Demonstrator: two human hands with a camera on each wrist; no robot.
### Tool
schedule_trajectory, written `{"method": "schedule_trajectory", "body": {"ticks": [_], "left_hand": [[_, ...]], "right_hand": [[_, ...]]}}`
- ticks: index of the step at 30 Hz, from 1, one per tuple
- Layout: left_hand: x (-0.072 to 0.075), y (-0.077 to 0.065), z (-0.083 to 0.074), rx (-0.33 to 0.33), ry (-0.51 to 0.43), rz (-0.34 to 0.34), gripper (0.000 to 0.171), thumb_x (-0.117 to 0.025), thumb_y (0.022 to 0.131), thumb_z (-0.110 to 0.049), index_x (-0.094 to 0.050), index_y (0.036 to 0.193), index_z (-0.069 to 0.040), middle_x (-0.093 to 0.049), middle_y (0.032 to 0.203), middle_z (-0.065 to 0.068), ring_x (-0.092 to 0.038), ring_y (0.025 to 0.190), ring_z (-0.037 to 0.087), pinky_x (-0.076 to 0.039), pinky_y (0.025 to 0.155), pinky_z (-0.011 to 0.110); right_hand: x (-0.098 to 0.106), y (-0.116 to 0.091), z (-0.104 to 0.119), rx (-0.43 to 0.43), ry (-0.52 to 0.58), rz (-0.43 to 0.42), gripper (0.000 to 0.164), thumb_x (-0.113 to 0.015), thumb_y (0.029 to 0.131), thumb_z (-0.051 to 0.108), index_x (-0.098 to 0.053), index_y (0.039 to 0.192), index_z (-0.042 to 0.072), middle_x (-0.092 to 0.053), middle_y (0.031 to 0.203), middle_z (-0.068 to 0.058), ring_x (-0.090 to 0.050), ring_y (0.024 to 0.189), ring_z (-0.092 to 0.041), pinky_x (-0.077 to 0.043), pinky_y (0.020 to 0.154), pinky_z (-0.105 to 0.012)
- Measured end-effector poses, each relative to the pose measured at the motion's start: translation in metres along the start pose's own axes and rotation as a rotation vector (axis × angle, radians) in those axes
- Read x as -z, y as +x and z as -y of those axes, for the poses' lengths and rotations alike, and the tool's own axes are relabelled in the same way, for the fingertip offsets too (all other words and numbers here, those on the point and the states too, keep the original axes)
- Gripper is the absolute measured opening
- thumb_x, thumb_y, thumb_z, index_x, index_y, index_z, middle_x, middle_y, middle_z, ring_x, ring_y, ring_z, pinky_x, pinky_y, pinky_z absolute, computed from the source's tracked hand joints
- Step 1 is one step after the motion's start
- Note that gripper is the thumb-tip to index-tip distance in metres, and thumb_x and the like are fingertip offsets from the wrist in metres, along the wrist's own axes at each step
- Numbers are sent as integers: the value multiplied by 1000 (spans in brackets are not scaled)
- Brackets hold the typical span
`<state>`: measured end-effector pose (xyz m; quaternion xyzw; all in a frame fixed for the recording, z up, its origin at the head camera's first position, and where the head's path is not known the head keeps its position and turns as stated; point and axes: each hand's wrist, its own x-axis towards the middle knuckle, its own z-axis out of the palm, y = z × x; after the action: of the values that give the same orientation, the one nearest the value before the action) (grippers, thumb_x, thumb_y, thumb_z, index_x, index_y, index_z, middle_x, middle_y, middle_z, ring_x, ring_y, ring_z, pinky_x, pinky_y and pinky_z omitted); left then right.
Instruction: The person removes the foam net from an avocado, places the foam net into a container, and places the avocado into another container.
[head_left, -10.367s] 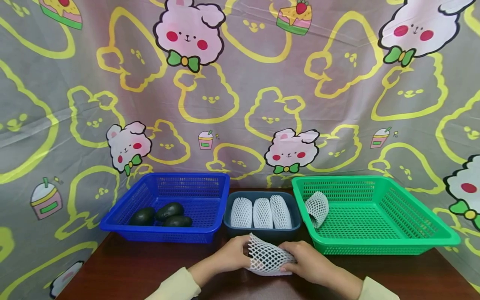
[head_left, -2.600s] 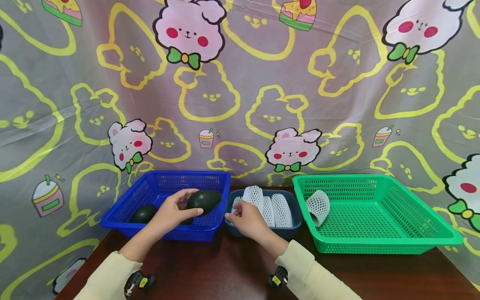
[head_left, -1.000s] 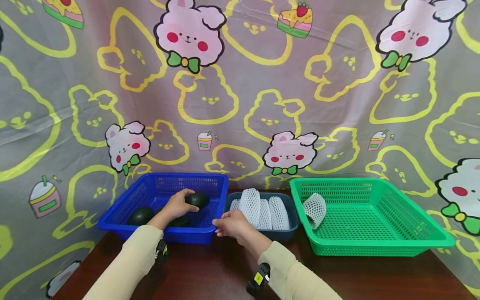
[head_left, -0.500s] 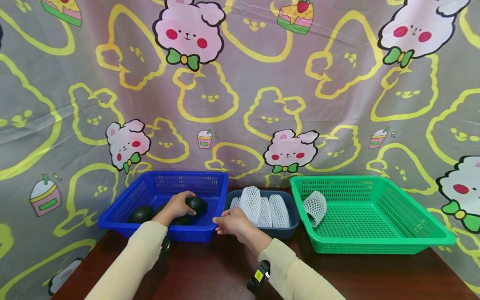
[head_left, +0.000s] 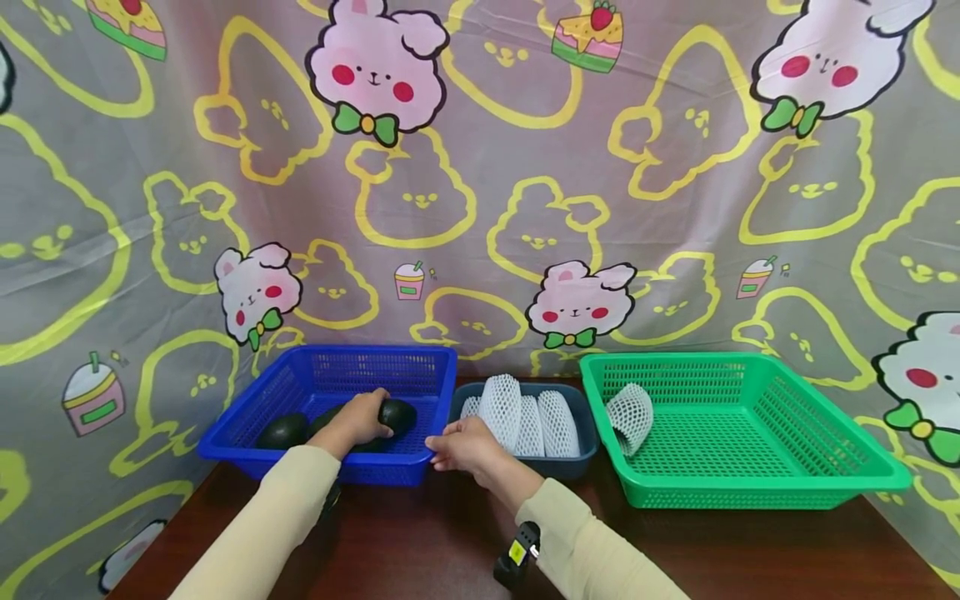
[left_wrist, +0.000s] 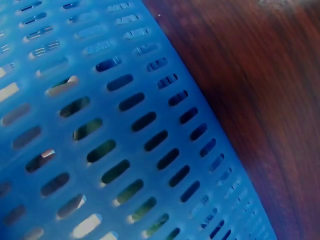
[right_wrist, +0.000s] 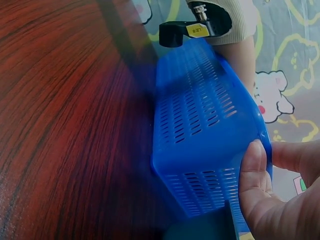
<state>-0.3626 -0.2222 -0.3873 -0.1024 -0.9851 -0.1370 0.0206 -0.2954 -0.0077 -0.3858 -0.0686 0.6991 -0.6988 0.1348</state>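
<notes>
My left hand (head_left: 362, 418) reaches down into the blue basket (head_left: 315, 473) and holds a dark green avocado (head_left: 397, 417) at its right side. More avocados, one of them (head_left: 282, 432) at the left, lie in there, partly behind the hand and sleeve. My right hand (head_left: 467, 448) pinches the basket's front right corner between thumb and finger; in the right wrist view its thumb (right_wrist: 254, 170) presses the outside of the rim. The left wrist view holds only the basket's slotted wall (left_wrist: 120, 150) and the table, with the left hand hidden.
A dark blue-grey tray (head_left: 588, 429) with several white foam net sleeves (head_left: 501, 412) stands right of the blue basket. A green basket (head_left: 757, 483) is farther right, with one foam sleeve (head_left: 632, 417) at its left. Patterned cloth (head_left: 480, 208) hangs behind the brown table (head_left: 420, 542).
Earlier both hands held a foam sleeve, which now lies atop the others in the tray. My left hand has lowered the avocado deeper into the blue basket; my right hand moved to its rim.
</notes>
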Motion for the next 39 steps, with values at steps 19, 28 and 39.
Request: {"method": "schedule_trajectory", "body": {"ticks": [19, 28, 39], "left_hand": [[0, 4, 1, 28, -8, -6, 64, -82, 78, -11, -51, 131, 7, -55, 123, 28, -50, 117, 44, -42, 96, 54], [4, 2, -3, 16, -25, -21, 63, -80, 79, -11, -50, 132, 8, -53, 127, 29, -49, 119, 44, -40, 98, 54], [13, -1, -3, 7, -85, -78, 62, -78, 82, -14, -49, 134, 6, -47, 133, 30, -44, 123, 47, -39, 98, 57]], "right_hand": [[1, 1, 2, -14, -1, 15, 18, -65, 89, -2, -58, 73, 1, -58, 60, -5, -57, 51, -10, -55, 56, -26], [2, 0, 4, -19, 0, 10, 14, -66, 90, 0, -60, 78, -1, -60, 62, -6, -58, 52, -10, -56, 57, -28], [1, -3, 3, -42, -32, -17, 11, -67, 91, 4, -61, 88, -4, -63, 68, -9, -60, 56, -13, -57, 61, -31]]}}
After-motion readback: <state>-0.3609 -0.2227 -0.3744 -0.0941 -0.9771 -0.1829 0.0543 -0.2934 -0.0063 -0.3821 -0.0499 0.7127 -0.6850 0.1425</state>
